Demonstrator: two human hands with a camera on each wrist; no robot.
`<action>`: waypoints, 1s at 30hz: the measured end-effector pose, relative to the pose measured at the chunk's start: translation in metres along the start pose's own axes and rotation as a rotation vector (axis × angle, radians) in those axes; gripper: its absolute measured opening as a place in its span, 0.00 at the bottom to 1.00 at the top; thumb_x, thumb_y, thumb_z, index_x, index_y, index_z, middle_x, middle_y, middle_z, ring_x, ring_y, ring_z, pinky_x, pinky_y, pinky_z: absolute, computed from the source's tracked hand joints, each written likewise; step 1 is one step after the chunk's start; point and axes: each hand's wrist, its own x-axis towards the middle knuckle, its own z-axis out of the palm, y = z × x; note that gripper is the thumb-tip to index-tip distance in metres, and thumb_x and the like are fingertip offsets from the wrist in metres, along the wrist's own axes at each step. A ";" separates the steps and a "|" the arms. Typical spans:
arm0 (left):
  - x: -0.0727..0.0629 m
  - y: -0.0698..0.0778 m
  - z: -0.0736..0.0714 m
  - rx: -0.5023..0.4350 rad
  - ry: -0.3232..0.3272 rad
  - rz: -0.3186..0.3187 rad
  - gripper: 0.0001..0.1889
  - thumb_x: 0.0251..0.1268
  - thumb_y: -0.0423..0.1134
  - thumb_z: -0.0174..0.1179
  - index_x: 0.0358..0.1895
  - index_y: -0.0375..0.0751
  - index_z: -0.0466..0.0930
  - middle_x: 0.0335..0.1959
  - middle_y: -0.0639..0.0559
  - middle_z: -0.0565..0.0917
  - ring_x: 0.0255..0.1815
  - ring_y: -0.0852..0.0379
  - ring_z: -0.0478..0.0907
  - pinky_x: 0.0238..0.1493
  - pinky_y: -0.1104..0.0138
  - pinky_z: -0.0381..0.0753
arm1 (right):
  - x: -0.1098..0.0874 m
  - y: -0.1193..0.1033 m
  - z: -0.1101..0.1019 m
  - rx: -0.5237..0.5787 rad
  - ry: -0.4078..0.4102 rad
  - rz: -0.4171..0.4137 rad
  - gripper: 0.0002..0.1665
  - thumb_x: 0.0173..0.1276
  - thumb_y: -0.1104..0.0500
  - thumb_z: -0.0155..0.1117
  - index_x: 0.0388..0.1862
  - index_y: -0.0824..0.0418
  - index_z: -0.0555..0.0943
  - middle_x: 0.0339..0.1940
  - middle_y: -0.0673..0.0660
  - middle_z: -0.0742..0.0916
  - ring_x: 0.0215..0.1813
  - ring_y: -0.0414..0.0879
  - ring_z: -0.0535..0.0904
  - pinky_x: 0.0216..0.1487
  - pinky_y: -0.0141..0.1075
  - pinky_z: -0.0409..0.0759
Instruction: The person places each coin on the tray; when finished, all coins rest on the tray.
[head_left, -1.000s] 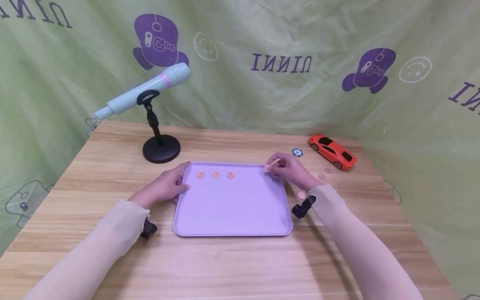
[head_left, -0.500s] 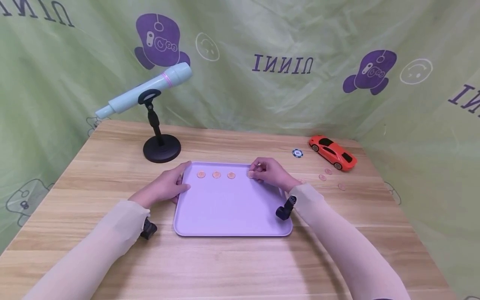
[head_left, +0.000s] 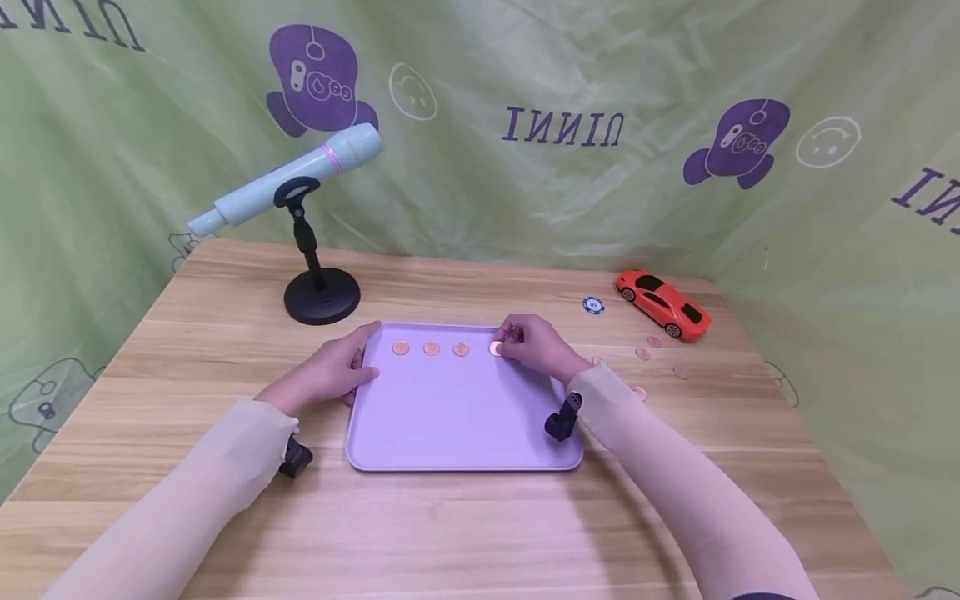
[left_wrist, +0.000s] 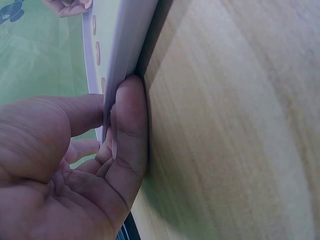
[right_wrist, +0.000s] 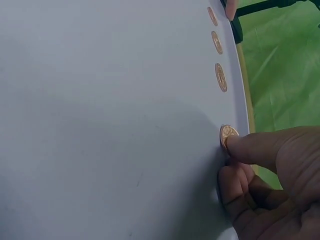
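A light purple tray (head_left: pixel 465 417) lies on the wooden table. Three copper coins (head_left: pixel 431 348) sit in a row along its far side. At the right end of that row my right hand (head_left: pixel 542 346) pinches another copper coin (right_wrist: pixel 228 136) between thumb and fingers, low over the tray; whether it touches the surface I cannot tell. My left hand (head_left: pixel 330 372) grips the tray's left edge, thumb on the rim and fingers underneath, as the left wrist view (left_wrist: pixel 100 165) shows.
Several loose coins (head_left: pixel 642 353) lie right of the tray, near a red toy car (head_left: pixel 663 304). A blue-and-white chip (head_left: pixel 593 305) is behind them. At the back left stands a light blue telescope-like tube (head_left: pixel 292 179) on a black stand (head_left: pixel 322 297).
My right hand has moved left with its coin, from the tray's far right corner to the end of the coin row. The left hand stays on the tray's edge.
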 end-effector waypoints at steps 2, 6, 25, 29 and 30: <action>0.000 0.000 0.000 -0.004 0.000 0.000 0.42 0.78 0.31 0.57 0.86 0.35 0.42 0.30 0.44 0.72 0.24 0.55 0.79 0.27 0.63 0.90 | 0.001 -0.001 0.001 -0.009 0.000 0.005 0.06 0.67 0.64 0.73 0.42 0.64 0.87 0.30 0.53 0.85 0.33 0.40 0.75 0.37 0.28 0.76; -0.001 0.000 -0.001 -0.009 0.000 -0.004 0.42 0.78 0.31 0.57 0.86 0.36 0.42 0.30 0.44 0.72 0.24 0.55 0.79 0.27 0.63 0.90 | 0.001 -0.004 0.001 -0.017 -0.006 0.011 0.06 0.67 0.65 0.73 0.41 0.65 0.88 0.31 0.54 0.86 0.33 0.40 0.76 0.37 0.28 0.76; -0.004 0.001 -0.001 -0.019 0.007 0.000 0.41 0.78 0.29 0.57 0.85 0.33 0.43 0.30 0.44 0.72 0.22 0.56 0.79 0.26 0.62 0.90 | -0.003 -0.002 -0.005 0.018 -0.056 0.034 0.06 0.71 0.65 0.69 0.43 0.67 0.87 0.37 0.58 0.89 0.36 0.40 0.78 0.38 0.27 0.79; -0.004 0.004 -0.001 -0.015 0.010 0.013 0.41 0.77 0.29 0.57 0.85 0.32 0.44 0.30 0.45 0.72 0.21 0.56 0.79 0.25 0.62 0.90 | -0.009 0.003 -0.016 0.046 -0.084 0.063 0.08 0.72 0.65 0.67 0.47 0.67 0.86 0.40 0.60 0.88 0.38 0.42 0.80 0.38 0.27 0.82; -0.004 0.004 0.000 -0.014 0.011 0.016 0.41 0.77 0.29 0.57 0.85 0.32 0.44 0.29 0.45 0.72 0.21 0.56 0.79 0.25 0.62 0.90 | -0.011 0.005 -0.020 0.048 -0.086 0.068 0.09 0.73 0.65 0.67 0.49 0.67 0.86 0.41 0.61 0.88 0.39 0.43 0.81 0.39 0.28 0.82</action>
